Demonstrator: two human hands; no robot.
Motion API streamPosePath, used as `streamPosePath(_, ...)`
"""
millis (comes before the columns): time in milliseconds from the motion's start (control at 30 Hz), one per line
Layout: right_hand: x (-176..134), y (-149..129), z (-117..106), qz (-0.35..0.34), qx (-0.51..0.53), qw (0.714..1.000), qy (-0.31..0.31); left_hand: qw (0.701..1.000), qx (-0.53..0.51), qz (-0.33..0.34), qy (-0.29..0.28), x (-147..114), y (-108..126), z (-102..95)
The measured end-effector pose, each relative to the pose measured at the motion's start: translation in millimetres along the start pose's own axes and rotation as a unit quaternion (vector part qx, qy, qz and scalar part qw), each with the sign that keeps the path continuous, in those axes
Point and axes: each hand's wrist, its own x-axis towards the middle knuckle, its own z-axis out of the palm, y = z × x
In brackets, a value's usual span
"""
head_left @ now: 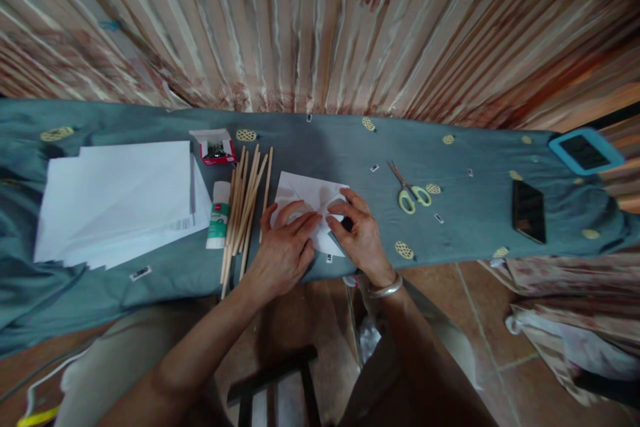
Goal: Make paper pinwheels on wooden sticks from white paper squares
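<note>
A white sheet of paper (306, 184), cut with slits or creased toward its middle, lies on the blue-green cloth in front of me. My left hand (285, 250) rests on its left side with the fingers stretched out flat toward the middle. On the other side, my right hand (361, 233) pinches a flap of the same paper between thumb and fingers, bending it up toward the centre. A bracelet (386, 288) circles the right wrist. Fingers cover part of the sheet's middle. Just left of the paper lie several wooden sticks (245, 203).
A glue stick (219, 215), a small red and white box of dark pins or tacks (215, 149) and a stack of white paper (125, 203) lie on the left. Scissors (407, 190), a phone (529, 211) and a blue-framed device (586, 151) are on the right. A curtain (310, 27) hangs behind.
</note>
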Motion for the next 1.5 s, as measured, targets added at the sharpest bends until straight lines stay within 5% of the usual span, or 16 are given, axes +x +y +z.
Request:
streamPosePath(700, 1, 0, 0, 0.011, 0.025, 1.0, 0.001, 0.997, -0.044, -0.053, 0.032, 12, -7, 4.2)
streamPosePath(933, 3, 2, -3, 0.021, 0.061, 0.998, 0.018, 0.992, -0.062, -0.049, 0.1, 6, -6, -12.2)
streamPosePath(1133, 17, 4, -8, 0.022, 0.04, 0.998, 0.043, 0.997, -0.028, -0.022, 0.067, -6, 0, -11.1)
streamPosePath(1500, 28, 4, -15, -0.043, -0.046, 0.998, -0.029, 0.999, -0.006, -0.01, 0.036, -20, -2, -9.6)
